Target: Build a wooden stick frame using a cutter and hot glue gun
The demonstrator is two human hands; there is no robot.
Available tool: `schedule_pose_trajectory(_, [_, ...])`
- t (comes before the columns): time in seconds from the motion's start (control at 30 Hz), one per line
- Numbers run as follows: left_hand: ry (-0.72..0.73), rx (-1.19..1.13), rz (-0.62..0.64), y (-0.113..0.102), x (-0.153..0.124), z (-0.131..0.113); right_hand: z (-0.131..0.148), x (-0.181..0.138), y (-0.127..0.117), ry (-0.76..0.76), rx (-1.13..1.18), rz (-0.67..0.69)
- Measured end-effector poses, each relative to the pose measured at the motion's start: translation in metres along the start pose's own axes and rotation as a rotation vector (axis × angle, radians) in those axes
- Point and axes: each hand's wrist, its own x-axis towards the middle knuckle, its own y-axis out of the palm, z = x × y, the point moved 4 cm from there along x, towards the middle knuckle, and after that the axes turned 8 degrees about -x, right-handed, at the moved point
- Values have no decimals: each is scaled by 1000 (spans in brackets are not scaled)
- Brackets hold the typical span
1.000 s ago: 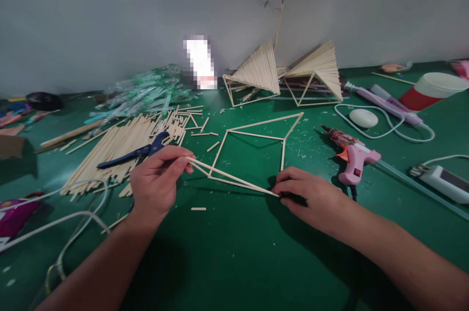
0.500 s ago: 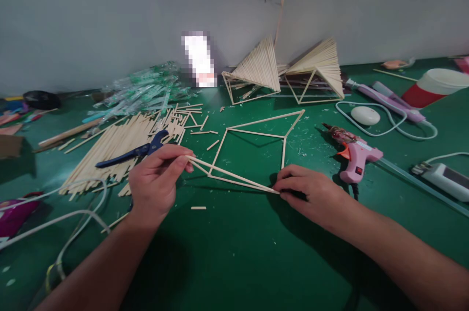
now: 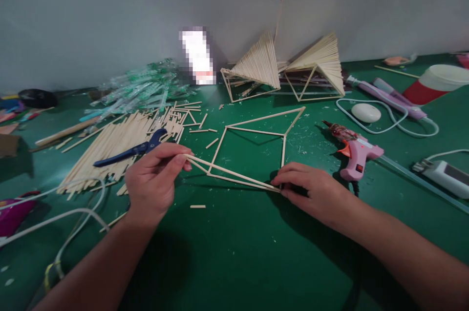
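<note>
A thin wooden stick point(image 3: 234, 172) runs slantwise between my two hands. My left hand point(image 3: 152, 181) pinches its raised left end between thumb and fingers, where a short piece of the frame also meets it. My right hand point(image 3: 311, 186) has its fingertips closed on the stick's lower right end, at the near right corner of an open frame point(image 3: 254, 131) of glued wooden sticks. The frame rests on the green table point(image 3: 234, 257), and the right fingertips partly cover that corner. A short stick offcut point(image 3: 198, 206) lies in front of the frame.
Left are a pile of sticks point(image 3: 106, 150), dark blue cutters point(image 3: 124, 153) and plastic-wrapped strips point(image 3: 139, 86). A pink glue gun point(image 3: 355, 155) lies right, near a red-and-white cup point(image 3: 436, 84). Two stick structures point(image 3: 256, 67) stand at the wall beside a blurred bright screen point(image 3: 198, 54).
The right fingertips have moved slightly over the stick's end at the frame's corner. My left hand keeps its pinch. The whole view has shifted a little.
</note>
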Motion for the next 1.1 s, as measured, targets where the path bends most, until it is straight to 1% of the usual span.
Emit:
schedule_pose_trajectory(0.33, [2, 59, -40, -3, 2, 1, 1, 0, -1, 7, 18, 22])
schedule_pose_trajectory(0.53, [-32, -12, -59, -2, 1, 3, -1, -1, -1, 33, 25, 21])
schedule_pose_trajectory(0.9, [-70, -31, -49, 0, 1, 3, 0, 0, 0, 27, 12, -9])
schedule_pose_trajectory(1.1, [-52, 0, -38, 0, 1, 1, 0, -1, 1, 23, 13, -6])
